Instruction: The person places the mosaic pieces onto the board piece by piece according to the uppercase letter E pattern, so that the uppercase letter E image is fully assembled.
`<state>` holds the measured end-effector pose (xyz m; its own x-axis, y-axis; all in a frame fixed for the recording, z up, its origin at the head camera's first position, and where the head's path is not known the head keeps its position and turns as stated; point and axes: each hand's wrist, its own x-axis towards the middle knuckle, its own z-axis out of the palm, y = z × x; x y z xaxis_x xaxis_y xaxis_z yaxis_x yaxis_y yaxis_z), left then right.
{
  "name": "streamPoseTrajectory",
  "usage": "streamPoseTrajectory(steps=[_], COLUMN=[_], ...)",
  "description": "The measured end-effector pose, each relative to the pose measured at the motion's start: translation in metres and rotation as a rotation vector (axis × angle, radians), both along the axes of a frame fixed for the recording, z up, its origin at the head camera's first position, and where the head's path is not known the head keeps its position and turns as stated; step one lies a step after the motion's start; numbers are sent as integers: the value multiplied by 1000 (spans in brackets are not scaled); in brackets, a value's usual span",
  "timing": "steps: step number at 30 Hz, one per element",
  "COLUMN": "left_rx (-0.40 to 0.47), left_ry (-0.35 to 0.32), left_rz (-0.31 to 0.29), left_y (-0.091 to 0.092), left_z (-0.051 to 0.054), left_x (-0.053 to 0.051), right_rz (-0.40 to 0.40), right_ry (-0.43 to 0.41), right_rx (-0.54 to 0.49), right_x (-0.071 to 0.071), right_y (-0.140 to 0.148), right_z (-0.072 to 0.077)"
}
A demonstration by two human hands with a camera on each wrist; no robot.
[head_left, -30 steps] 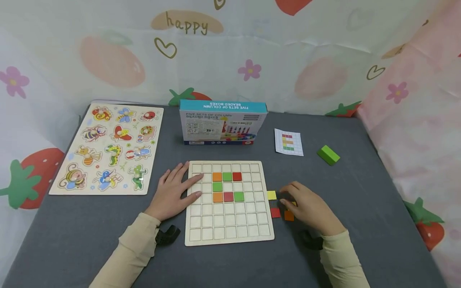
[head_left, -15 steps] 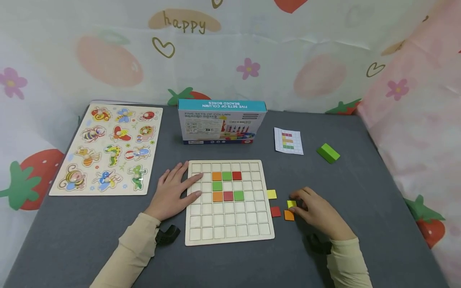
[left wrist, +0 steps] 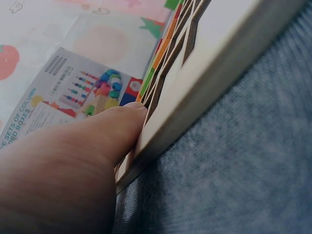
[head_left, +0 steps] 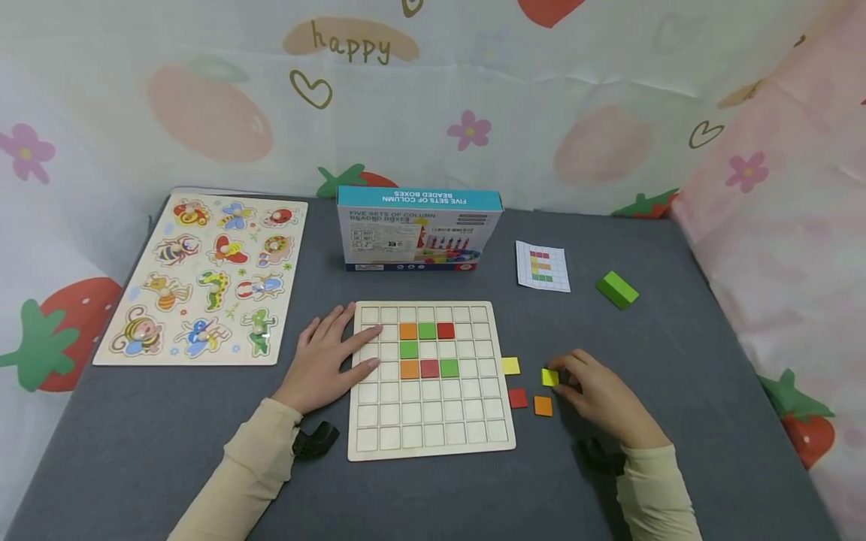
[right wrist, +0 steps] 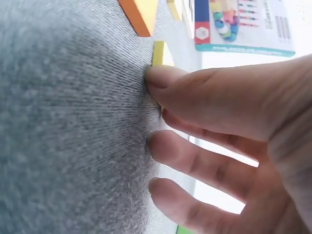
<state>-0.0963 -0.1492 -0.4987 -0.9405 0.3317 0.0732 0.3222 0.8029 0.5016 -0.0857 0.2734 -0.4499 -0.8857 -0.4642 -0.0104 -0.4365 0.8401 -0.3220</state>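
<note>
A pale wooden grid board (head_left: 431, 439) holds several orange, green and red square tiles. My left hand (head_left: 325, 368) lies with fingers spread on the board's left edge; in the left wrist view its thumb (left wrist: 117, 126) rests on the rim. Right of the board, my right hand (head_left: 598, 394) pinches a yellow tile (head_left: 549, 377) between thumb and finger at the cloth. The right wrist view shows that yellow tile (right wrist: 162, 54) at the thumb tip, the other fingers bent. Near it lie an orange tile (head_left: 543, 406), a red tile (head_left: 517, 398) and another yellow tile (head_left: 510, 366).
Behind the board stands a box (head_left: 419, 233). A small pattern card (head_left: 543, 267) and a green block (head_left: 617, 290) lie at the back right. A board of insect pictures (head_left: 206, 278) is on the left. Printed cloth hangs behind the grey table (head_left: 433, 500).
My right hand has moved right, away from the board's edge, and the yellow tile has shifted up and clear of the orange one. My left hand has stayed in place.
</note>
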Motion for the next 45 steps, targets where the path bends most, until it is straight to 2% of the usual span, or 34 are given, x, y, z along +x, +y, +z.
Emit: streamPoseTrajectory(steps=[7, 11, 14, 21, 26, 29, 33, 37, 45], left_rx=[8, 10, 10, 11, 12, 12, 8, 8, 5], left_ry=[-5, -3, -5, -6, 8, 15, 15, 5, -2], left_rz=[2, 1, 1, -2, 0, 1, 1, 2, 1], left_y=[1, 1, 0, 0, -1, -1, -1, -1, -1], left_z=[1, 0, -1, -1, -1, -2, -1, 0, 1], left_x=[0, 0, 0, 0, 1, 1, 0, 0, 1], right_rz=[-7, 24, 93, 313, 438, 484, 511, 502, 509], right_ry=[39, 54, 68, 120, 162, 192, 189, 157, 138], right_rx=[12, 2, -1, 3, 4, 19, 41, 63, 43], right_x=[-3, -5, -6, -8, -6, -5, -3, -4, -5], right_y=[-9, -24, -43, -93, -126, -140, -154, -161, -167], right_z=[2, 7, 11, 17, 15, 12, 9, 6, -1])
